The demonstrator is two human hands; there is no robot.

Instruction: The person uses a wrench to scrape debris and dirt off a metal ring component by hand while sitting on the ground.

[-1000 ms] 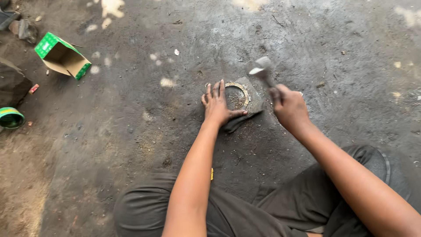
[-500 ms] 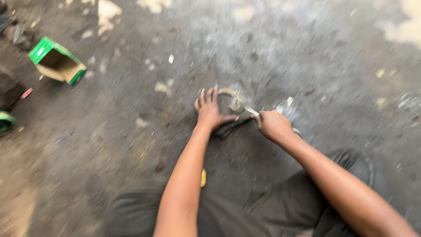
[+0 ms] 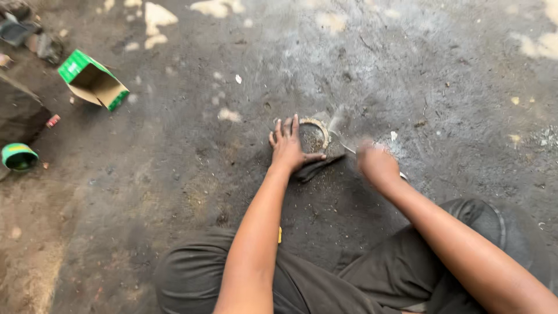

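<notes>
A: Though the middle of the frame is smeared by motion, what does the left hand [image 3: 289,148] have?

B: It lies flat with fingers spread on the dark floor [image 3: 407,75], pressed against the left rim of a round metal ring [image 3: 314,137] just above the frame's center. It grasps nothing; the palm simply pins the ring down. A dark rag [image 3: 317,167] shows under the heel of that hand.

A: And the right hand [image 3: 376,164]?

B: Right of center, badly blurred. It is clenched around the handle of a hammer-like tool [image 3: 343,136], whose pale head streaks toward the ring's right edge. I cannot tell whether the head touches the ring, nor what kind of tool it really is.

A: Anything inside the ring?

B: Grey and grainy; too blurred to tell whether it is floor or a part.

A: What is cut off?

B: Both forearms run out at the bottom edge, over the person's dark trousers [image 3: 325,279]. A small yellow object [image 3: 279,235] peeks from behind the left forearm, mostly hidden.

A: The rest?

B: In the upper left, well apart, an open green cardboard box [image 3: 93,80] lies on its side. At the left edge sits a green round tin [image 3: 18,156], and a dark lump beside it is cropped by the frame.
</notes>
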